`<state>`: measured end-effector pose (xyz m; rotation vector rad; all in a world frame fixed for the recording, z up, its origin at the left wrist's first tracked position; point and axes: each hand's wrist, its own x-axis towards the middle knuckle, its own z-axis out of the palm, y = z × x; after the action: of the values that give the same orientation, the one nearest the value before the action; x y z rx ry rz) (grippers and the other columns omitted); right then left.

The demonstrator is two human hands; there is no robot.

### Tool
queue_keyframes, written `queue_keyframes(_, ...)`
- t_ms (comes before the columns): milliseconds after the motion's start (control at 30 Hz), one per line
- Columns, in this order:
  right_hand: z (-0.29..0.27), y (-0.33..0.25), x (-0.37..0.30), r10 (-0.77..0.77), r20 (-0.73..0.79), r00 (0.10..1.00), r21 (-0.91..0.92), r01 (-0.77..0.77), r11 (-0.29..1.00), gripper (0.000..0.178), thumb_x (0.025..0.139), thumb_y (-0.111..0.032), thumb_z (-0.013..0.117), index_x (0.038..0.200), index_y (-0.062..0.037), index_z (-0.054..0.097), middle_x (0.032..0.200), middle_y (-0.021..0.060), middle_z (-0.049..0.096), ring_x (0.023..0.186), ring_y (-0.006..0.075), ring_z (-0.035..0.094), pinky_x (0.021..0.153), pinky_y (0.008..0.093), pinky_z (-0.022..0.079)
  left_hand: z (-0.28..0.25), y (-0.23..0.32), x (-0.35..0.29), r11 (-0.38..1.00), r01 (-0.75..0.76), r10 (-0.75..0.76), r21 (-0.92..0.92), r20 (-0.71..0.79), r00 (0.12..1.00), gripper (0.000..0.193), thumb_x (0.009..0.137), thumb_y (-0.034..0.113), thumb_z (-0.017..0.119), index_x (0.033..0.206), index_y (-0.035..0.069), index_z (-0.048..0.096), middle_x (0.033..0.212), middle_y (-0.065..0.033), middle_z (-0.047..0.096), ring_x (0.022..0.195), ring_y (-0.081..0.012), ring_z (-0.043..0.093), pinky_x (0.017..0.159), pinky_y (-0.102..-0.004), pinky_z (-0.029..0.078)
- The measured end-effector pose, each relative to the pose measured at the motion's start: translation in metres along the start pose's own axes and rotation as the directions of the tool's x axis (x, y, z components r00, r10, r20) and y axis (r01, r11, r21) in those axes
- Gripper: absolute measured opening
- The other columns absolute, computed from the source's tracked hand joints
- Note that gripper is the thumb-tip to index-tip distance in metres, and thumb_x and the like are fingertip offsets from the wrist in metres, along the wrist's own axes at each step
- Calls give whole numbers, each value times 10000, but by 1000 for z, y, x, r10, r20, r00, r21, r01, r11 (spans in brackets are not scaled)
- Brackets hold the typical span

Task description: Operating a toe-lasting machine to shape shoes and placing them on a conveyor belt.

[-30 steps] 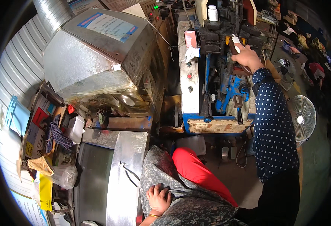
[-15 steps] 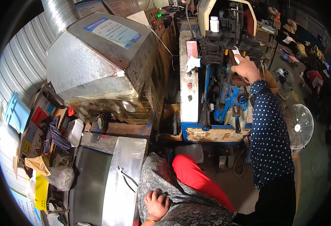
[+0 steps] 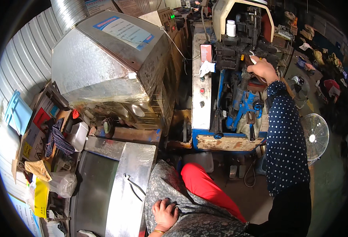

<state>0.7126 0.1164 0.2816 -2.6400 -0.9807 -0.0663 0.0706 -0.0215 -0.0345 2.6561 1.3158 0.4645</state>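
At the upper right my right hand [image 3: 263, 71] reaches into a blue and black machine [image 3: 243, 102]. Its fingers are closed on a brown and white piece [image 3: 256, 83], mostly hidden by the hand and the machine parts, so its kind does not show. Black clamping blocks [image 3: 230, 59] sit just beyond the fingers. My left hand [image 3: 165, 213] lies on the dark flowered apron [image 3: 193, 203] over my lap, fingers lightly bent and apart, holding nothing. Pincers [image 3: 133, 185] with dark handles rest on the metal plate left of my lap.
A big sheet-metal hood [image 3: 99, 67] stands at the left, beside a dark conveyor belt [image 3: 95, 185]. A white bottle [image 3: 231, 28] sits on the machine; its side panel [image 3: 201, 114] carries buttons. A fan [image 3: 313, 136] stands right of my sleeve. Pedals [image 3: 237, 171] are on the floor.
The view has shifted slightly, so the surroundings sit a little lower and further right. My right hand stays at the machine with the brown and white piece; my left hand keeps its place.
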Motion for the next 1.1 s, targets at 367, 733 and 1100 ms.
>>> queue_keyframes(367,-2,-2,-4,14,-16,1000,-21,-14,1000,862,765,-447,681,1563,-241,427,1543,228,440,1353,411,509,1104,442,433,-4,-2,0,1000,-1,1,-21,-6,1000,236,782,352,764,961,201,780,1265,-57,619,1224,-362,485,1055,-527,358)
queue_keyframes(733,-5,-4,-9,-15,-18,1000,-22,15,1000,856,765,-441,679,1558,-231,438,1506,229,475,1337,416,519,1104,454,432,-7,0,2,999,15,-16,-53,-11,1000,243,784,345,764,975,195,785,1251,-56,621,1231,-353,485,1064,-523,354)
queue_keyframes(1100,51,29,-76,-169,-234,957,-166,132,977,791,783,-412,692,1518,-218,474,1366,245,522,1106,505,595,970,512,511,-5,-6,-2,997,-33,31,-70,-43,999,231,786,321,756,958,169,782,1263,-83,616,1239,-364,478,1064,-532,346)
